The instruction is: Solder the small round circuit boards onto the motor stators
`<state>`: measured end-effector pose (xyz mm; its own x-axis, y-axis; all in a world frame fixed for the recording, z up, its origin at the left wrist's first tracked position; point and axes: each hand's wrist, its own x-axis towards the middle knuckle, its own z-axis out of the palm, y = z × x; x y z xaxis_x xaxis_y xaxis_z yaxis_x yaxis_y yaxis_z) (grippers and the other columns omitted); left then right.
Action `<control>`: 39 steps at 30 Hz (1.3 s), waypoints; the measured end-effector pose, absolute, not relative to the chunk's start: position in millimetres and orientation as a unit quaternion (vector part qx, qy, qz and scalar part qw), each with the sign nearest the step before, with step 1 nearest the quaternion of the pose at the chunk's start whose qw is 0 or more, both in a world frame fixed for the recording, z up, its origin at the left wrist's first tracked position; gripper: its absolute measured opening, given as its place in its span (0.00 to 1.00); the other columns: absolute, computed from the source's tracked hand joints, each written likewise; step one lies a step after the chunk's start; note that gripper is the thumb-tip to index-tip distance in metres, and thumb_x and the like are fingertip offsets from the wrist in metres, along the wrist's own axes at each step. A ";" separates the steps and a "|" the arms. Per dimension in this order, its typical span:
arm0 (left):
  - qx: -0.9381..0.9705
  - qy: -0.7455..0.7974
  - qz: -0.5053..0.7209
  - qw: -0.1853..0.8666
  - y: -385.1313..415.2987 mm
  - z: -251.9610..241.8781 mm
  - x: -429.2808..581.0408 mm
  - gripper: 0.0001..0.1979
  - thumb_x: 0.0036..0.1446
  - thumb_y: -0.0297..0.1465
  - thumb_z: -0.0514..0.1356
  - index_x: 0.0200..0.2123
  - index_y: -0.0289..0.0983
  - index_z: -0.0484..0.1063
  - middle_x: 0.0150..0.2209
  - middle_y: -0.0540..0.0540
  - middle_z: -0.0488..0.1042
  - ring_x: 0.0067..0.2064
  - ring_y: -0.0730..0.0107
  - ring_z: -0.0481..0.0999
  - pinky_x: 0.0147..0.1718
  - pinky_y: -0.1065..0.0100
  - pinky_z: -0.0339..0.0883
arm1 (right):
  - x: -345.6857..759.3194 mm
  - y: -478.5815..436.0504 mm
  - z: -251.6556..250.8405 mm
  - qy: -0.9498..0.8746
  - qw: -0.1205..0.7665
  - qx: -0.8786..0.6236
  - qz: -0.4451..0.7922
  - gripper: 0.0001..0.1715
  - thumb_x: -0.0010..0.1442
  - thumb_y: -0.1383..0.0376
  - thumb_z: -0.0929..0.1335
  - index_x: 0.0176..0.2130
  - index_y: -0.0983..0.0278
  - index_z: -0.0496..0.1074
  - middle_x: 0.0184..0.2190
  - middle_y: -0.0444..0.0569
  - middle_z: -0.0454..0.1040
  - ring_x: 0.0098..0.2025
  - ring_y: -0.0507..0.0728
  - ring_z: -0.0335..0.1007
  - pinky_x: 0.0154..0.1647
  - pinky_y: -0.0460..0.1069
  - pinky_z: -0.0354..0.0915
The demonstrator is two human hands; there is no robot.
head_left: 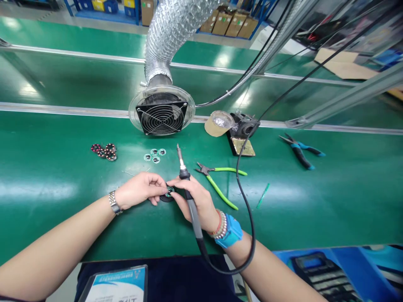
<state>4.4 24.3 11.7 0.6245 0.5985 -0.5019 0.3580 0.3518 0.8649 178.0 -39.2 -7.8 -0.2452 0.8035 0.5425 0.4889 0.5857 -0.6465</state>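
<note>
My left hand (144,191) pinches the edge of a small round circuit board (170,191) with green markings, which lies on a round black piece (165,198). The fingertips of my right hand (198,201) meet the same board from the other side. A soldering iron (194,216) is tucked in my right hand, its tip pointing up and away from the board. Part of the board is hidden by my fingers. Just right of that hand lie green-handled cutters (217,178) with their handles spread. Thin wire pieces (128,173) rest beyond my left hand.
Several small round boards (155,155) lie ahead, with a cluster of round parts (105,152) to their left. A fume extractor fan (163,117) hangs behind them. Farther right are a solder roll (218,123), an iron stand (242,134), blue-handled pliers (302,152) and a green strip (263,196).
</note>
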 end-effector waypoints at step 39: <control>0.606 0.349 0.092 0.709 32.0 4.9 -5.1 0.08 0.51 0.32 0.58 0.27 0.32 0.65 0.32 0.51 0.63 0.25 0.80 0.70 0.28 0.73 0.67 | 197.8 -62.8 25.1 -0.760 0.492 -0.401 0.142 0.18 0.50 0.75 0.64 0.42 0.67 0.70 0.24 0.49 0.65 0.27 0.55 0.60 0.27 0.52 0.60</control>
<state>-5.1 32.0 4.9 0.7401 0.5528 -0.3829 0.2917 0.2491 0.9235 197.8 -62.8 25.1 -0.1952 0.7489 0.6332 0.4691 0.6383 -0.6104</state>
